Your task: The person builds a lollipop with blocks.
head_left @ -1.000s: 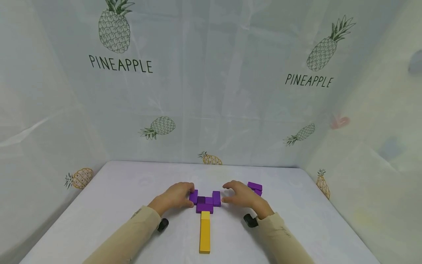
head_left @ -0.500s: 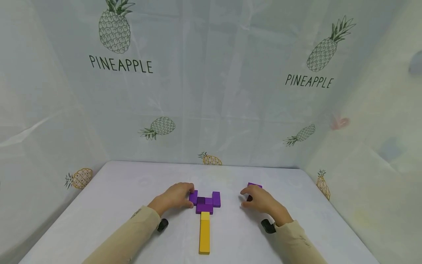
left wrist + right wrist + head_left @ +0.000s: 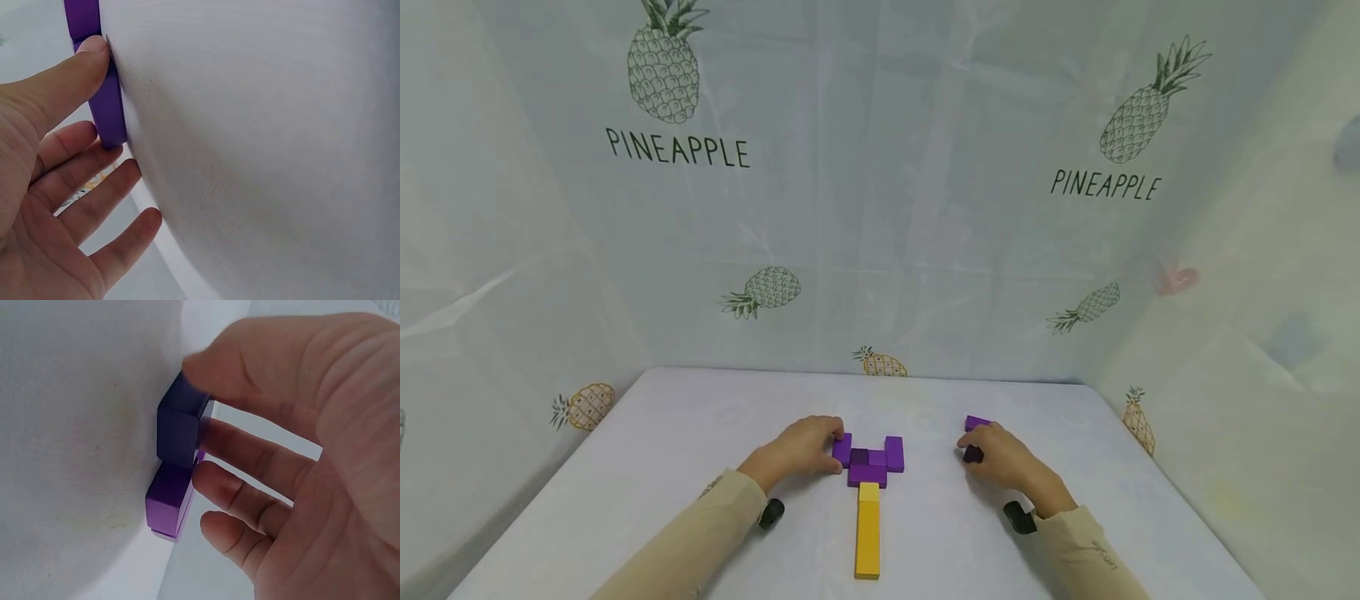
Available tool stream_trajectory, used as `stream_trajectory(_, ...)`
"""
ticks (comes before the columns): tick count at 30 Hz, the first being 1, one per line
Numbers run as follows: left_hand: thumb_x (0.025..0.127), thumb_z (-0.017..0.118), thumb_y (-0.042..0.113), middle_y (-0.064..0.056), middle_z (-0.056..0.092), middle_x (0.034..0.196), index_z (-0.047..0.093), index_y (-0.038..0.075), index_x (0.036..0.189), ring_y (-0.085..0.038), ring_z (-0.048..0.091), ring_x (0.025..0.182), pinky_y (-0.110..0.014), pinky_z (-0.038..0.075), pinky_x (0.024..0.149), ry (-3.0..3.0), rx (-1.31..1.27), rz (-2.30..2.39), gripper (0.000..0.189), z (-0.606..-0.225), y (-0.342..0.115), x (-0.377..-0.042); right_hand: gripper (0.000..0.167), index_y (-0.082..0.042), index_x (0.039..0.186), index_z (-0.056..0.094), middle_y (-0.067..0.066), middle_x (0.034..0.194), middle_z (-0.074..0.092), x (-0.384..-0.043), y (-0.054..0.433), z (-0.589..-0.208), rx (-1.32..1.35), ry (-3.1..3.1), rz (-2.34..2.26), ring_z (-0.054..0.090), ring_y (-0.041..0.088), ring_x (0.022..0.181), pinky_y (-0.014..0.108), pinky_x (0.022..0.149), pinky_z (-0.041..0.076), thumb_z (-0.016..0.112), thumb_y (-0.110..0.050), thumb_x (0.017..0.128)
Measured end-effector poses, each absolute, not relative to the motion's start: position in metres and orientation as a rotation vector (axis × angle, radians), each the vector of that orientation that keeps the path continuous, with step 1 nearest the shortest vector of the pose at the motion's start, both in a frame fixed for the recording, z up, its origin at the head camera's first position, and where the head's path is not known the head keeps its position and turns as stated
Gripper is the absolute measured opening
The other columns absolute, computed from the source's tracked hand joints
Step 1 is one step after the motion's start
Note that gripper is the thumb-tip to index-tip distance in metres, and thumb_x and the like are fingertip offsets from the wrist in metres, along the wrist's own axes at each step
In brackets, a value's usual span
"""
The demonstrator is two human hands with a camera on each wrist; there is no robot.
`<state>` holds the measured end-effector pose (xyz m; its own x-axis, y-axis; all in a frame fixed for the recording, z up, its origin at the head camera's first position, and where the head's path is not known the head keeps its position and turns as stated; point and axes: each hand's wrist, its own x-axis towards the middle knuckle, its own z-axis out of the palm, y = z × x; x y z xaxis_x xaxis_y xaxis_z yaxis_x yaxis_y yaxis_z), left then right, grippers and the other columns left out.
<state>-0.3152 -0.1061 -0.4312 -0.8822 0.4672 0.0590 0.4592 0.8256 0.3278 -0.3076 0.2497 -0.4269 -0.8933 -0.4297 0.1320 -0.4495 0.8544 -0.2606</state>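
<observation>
In the head view my left hand [image 3: 799,452] holds a purple block [image 3: 842,450] at the left end of a flat block arrangement. The left wrist view shows the thumb on one side of that block [image 3: 107,115] and the fingertips at its far end. My right hand [image 3: 1006,462] pinches a dark purple block [image 3: 178,431] between thumb and index finger, low over the table at the right. Beside it lies another purple block [image 3: 977,422], partly hidden by the hand in the head view; the other fingertips are near it.
The arrangement continues with a darker square [image 3: 859,457], a crosswise purple block [image 3: 867,476] and a right-hand purple block [image 3: 894,454]. A yellow bar [image 3: 868,537] points toward me on the white table [image 3: 760,392]. Pineapple-print sheeting [image 3: 880,208] surrounds the table.
My right hand has moved right, from beside the arrangement to the loose blocks, and has taken hold of the dark purple one. My left hand stays in place on its block.
</observation>
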Motion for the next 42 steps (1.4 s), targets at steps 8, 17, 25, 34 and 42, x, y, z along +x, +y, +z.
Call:
stream_trajectory(8,0.073,0.083,0.033,0.003,0.063,0.099,0.062,0.015,0.103,-0.015,0.053,0.087,-0.039,0.047,0.087,2.972,0.73,0.544,0.041,-0.43,-0.107,-0.315,0.03,-0.003,0.102,0.071,0.006,0.103,0.069,-0.309,0.25,-0.428,0.783,-2.924,0.466,0.061,0.027,0.103,0.046,0.092,0.048,0.068,0.008,0.075)
stream_trajectory(17,0.073,0.083,0.032,0.003,0.063,0.099,0.062,0.015,0.104,-0.015,0.053,0.086,-0.039,0.048,0.086,2.973,0.719,0.551,0.041,-0.431,-0.106,-0.315,0.024,0.003,0.102,0.07,0.01,0.102,0.069,-0.307,0.242,-0.432,0.895,-2.87,0.56,0.064,0.025,0.098,0.043,0.086,0.052,0.066,0.007,0.079)
stream_trajectory(25,0.072,0.084,0.032,0.002,0.063,0.097,0.062,0.014,0.102,-0.016,0.053,0.086,-0.04,0.048,0.086,2.972,0.721,0.556,0.041,-0.429,-0.105,-0.313,0.026,0.001,0.106,0.069,0.008,0.105,0.068,-0.304,0.239,-0.431,0.878,-2.898,0.567,0.062,0.025,0.101,0.045,0.089,0.05,0.068,0.002,0.08)
stream_trajectory(34,0.073,0.083,0.032,0.003,0.063,0.097,0.061,0.014,0.101,-0.015,0.054,0.087,-0.039,0.048,0.085,2.982,0.78,0.547,0.04,-0.434,-0.107,-0.314,0.038,-0.002,0.116,0.065,0.008,0.116,0.062,-0.302,0.249,-0.428,0.757,-3.034,0.712,0.057,0.02,0.099,0.045,0.088,0.049,0.073,-0.001,0.078)
stream_trajectory(42,0.074,0.082,0.033,0.002,0.063,0.097,0.061,0.013,0.102,-0.016,0.053,0.085,-0.039,0.048,0.085,2.98,0.77,0.539,0.04,-0.434,-0.108,-0.316,0.034,0.001,0.114,0.065,0.008,0.11,0.065,-0.305,0.242,-0.431,0.827,-2.987,0.75,0.059,0.019,0.093,0.043,0.084,0.052,0.071,-0.001,0.081)
